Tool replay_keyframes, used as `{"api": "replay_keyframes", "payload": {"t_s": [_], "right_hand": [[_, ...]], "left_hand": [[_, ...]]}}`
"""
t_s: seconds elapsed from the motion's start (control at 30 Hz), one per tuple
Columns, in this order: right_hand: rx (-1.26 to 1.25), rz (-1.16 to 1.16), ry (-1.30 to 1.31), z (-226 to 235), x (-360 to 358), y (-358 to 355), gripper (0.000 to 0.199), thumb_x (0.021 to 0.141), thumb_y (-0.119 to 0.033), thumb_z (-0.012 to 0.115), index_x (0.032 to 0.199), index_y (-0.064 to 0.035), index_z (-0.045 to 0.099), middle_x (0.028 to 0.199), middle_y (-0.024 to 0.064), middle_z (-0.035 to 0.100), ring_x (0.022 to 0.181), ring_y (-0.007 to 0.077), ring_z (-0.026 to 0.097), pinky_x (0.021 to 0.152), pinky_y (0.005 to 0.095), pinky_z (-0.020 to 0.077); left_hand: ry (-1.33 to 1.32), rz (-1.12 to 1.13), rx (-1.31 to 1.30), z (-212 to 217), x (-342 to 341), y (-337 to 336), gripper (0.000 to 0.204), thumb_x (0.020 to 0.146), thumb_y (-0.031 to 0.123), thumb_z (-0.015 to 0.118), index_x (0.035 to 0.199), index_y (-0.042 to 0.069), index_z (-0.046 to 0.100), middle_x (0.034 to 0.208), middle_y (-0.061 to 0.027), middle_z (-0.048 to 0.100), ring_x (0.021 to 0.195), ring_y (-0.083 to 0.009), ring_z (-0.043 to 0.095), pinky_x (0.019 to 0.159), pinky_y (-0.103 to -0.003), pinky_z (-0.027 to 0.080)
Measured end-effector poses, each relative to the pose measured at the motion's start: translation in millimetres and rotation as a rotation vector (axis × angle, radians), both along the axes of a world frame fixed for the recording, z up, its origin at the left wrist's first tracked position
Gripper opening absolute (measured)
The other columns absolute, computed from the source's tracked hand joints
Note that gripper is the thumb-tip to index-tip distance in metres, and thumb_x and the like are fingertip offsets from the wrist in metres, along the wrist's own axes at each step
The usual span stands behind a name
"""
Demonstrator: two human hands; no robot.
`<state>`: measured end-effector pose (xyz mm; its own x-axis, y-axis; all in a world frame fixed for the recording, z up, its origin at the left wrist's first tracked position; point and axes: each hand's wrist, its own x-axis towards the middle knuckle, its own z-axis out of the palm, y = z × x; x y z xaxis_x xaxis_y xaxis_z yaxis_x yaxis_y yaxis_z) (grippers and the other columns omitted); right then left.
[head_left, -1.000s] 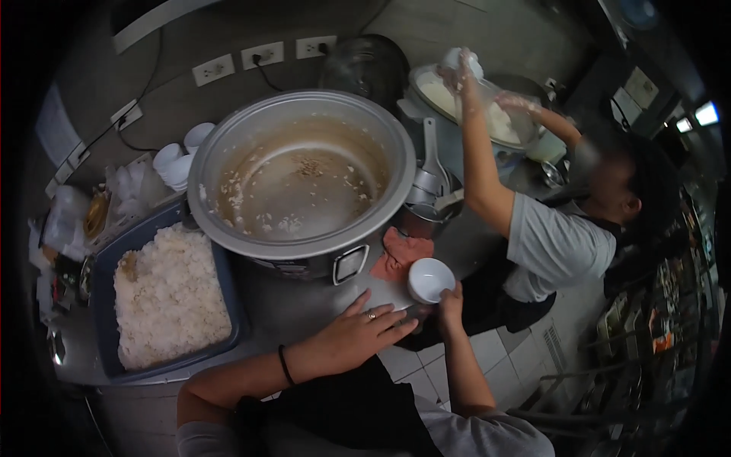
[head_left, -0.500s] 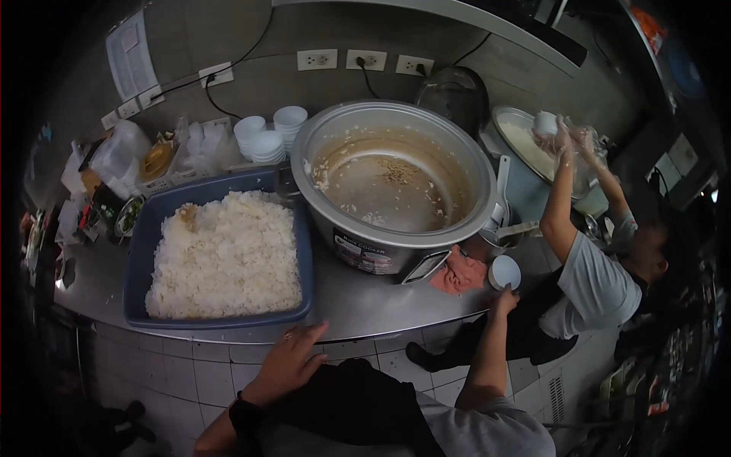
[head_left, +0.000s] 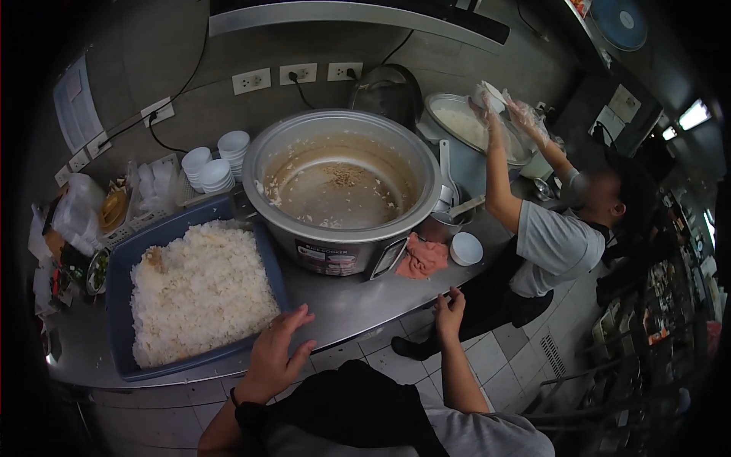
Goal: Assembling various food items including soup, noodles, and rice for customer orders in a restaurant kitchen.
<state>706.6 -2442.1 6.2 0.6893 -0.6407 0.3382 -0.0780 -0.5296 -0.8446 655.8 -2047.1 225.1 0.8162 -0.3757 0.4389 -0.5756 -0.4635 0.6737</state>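
My left hand [head_left: 279,352] hovers at the counter's front edge, fingers spread with nothing in them, beside the near right corner of a blue tub [head_left: 164,369] heaped with cooked white rice [head_left: 202,293]. My right hand [head_left: 451,311] is raised just in front of the edge, fingers loosely bent and apart, holding nothing. Closest to it on the counter sits a small white bowl [head_left: 467,250], next to a crumpled pink cloth [head_left: 422,257]. Behind them stands a big silver rice cooker pot [head_left: 259,152], lidless, with scattered rice grains stuck inside.
Stacked white bowls [head_left: 217,175] stand behind the tub. A metal pot [head_left: 442,227] with utensils is right of the cooker. At the right, a co-worker's gloved hands [head_left: 506,107] hold a white bowl over a round container of rice [head_left: 466,126]. Plastic containers [head_left: 76,206] crowd the far left.
My right hand has let go of the white bowl, which now rests on the counter, and has drawn back. The view has swung right. The co-worker's bowl has tilted.
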Motion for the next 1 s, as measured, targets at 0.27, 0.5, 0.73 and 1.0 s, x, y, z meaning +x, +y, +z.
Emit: {"api": "replay_keyframes", "payload": {"t_s": [0.27, 0.5, 0.73, 1.0], "right_hand": [[0.189, 0.069, 0.066, 31, -13, 29, 0.026, 0.081, -0.008, 0.056, 0.105, -0.0024, 0.047, 0.086, 0.0053, 0.047, 0.061, 0.0118, 0.05, 0.051, 0.0248, 0.0453], [0.238, 0.103, 0.109, 30, 0, 44, 0.028, 0.081, -0.008, 0.057, 0.107, -0.0027, 0.047, 0.079, 0.0055, 0.05, 0.059, 0.0119, 0.051, 0.05, 0.0248, 0.0451], [0.118, 0.143, 0.097, 47, 4, 73, 0.035, 0.076, -0.015, 0.063, 0.107, -0.0026, 0.053, 0.094, 0.0107, 0.052, 0.073, 0.0179, 0.05, 0.067, 0.0295, 0.0428], [0.082, 0.083, 0.133, 45, -39, 61, 0.035, 0.077, -0.017, 0.062, 0.108, -0.0045, 0.051, 0.095, 0.0128, 0.049, 0.071, 0.0206, 0.052, 0.065, 0.0309, 0.044]], "left_hand": [[0.015, -0.048, 0.001, 2, 10, -6, 0.058, 0.077, 0.005, 0.063, 0.127, 0.002, 0.036, 0.109, -0.013, 0.058, 0.103, -0.0271, 0.055, 0.09, -0.035, 0.039], [0.009, -0.036, 0.004, 2, 16, 2, 0.058, 0.078, 0.007, 0.063, 0.128, 0.002, 0.035, 0.11, -0.0132, 0.058, 0.103, -0.0273, 0.055, 0.091, -0.035, 0.038], [0.076, 0.032, -0.049, -11, 5, 8, 0.059, 0.079, 0.005, 0.056, 0.13, -0.005, 0.029, 0.11, -0.0172, 0.056, 0.106, -0.0252, 0.051, 0.096, -0.036, 0.033], [0.308, -0.077, -0.098, -16, 15, -13, 0.062, 0.086, 0.01, 0.054, 0.136, 0.0, 0.019, 0.12, -0.0125, 0.05, 0.101, -0.0208, 0.048, 0.087, -0.03, 0.039]]}}
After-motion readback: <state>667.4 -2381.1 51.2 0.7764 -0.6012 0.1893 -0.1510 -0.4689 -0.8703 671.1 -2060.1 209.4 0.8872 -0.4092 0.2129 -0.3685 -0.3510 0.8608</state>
